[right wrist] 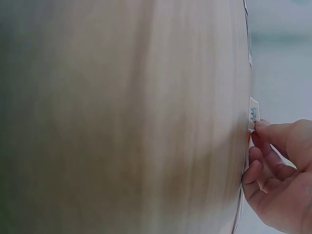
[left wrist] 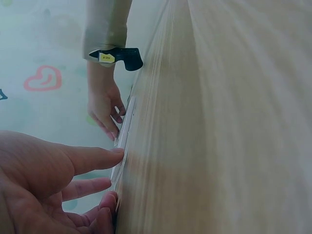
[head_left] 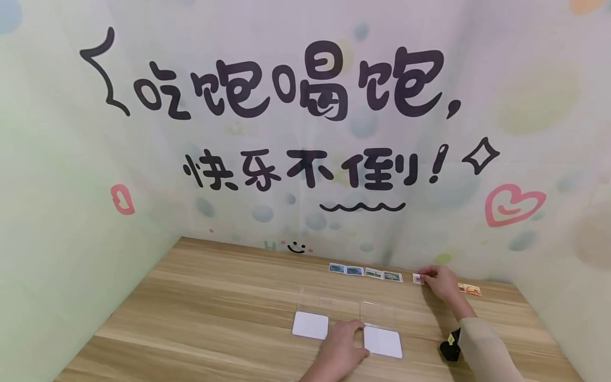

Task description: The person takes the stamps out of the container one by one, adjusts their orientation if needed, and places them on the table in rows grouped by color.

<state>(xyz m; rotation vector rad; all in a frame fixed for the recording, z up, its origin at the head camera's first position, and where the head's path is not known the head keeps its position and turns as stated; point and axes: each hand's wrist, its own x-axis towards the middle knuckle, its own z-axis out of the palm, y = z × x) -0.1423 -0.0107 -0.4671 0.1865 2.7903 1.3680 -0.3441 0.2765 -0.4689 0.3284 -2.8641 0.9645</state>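
Observation:
At the back of the table, my right hand (head_left: pixel 441 281) pinches a small postage stamp (head_left: pixel 418 278) between thumb and index finger. The right wrist view shows this stamp (right wrist: pixel 253 114) tilted up off the tabletop. My left hand (head_left: pixel 339 347) rests at the left edge of the right-hand white card (head_left: pixel 383 341), its extended thumb and index finger touching there. That card has a clear plastic flap (head_left: pixel 377 314) opened out behind it. Left of the hand lies a second white card (head_left: pixel 310 324) with a similar clear flap.
A row of stamps (head_left: pixel 355 270) lies along the back edge, left of my right hand. More orange stamps (head_left: pixel 472 289) lie to its right, partly covered by the hand. The printed backdrop (head_left: pixel 296 223) rises directly behind the table (head_left: pixel 200 313). A black wrist camera (head_left: pixel 450 347) sits on the right sleeve.

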